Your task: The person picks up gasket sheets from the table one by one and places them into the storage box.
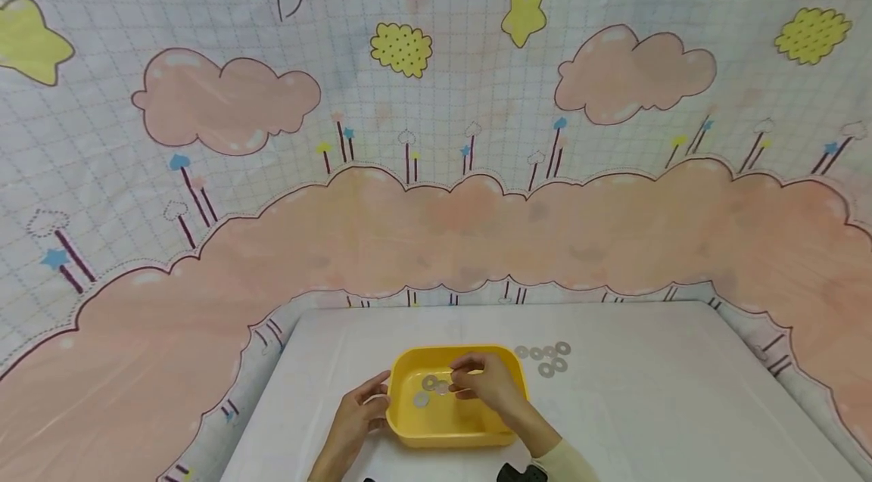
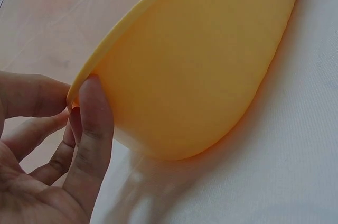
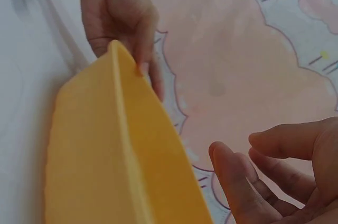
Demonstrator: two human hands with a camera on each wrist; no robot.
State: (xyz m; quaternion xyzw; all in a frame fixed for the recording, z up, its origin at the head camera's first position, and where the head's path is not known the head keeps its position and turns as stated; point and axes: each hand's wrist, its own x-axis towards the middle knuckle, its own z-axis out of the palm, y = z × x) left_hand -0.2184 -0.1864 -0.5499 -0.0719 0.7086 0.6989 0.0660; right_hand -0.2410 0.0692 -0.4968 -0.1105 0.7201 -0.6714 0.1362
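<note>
A yellow plastic tub point(image 1: 458, 440) stands on the white table. My left hand point(image 1: 354, 414) is at its left end; in the left wrist view the thumb point(image 2: 94, 123) and forefinger meet at the tub's rim and hold it. Over the inside of the tub hovers my right hand point(image 1: 485, 382), its fingers bent. The right wrist view shows the right thumb and fingers point(image 3: 235, 182) apart, with nothing seen between them. Several flat grey washers point(image 1: 418, 400) lie on the tub's floor, just left of the right hand, which may hide more.
More grey washers point(image 1: 568, 349) lie in a loose cluster on the white tabletop point(image 1: 654, 391), right of the tub's far corner. A cloth printed with clouds point(image 1: 436, 232) and stars hangs behind the table and around its sides. A dark wrist device point(image 1: 521, 473) sits near the right forearm.
</note>
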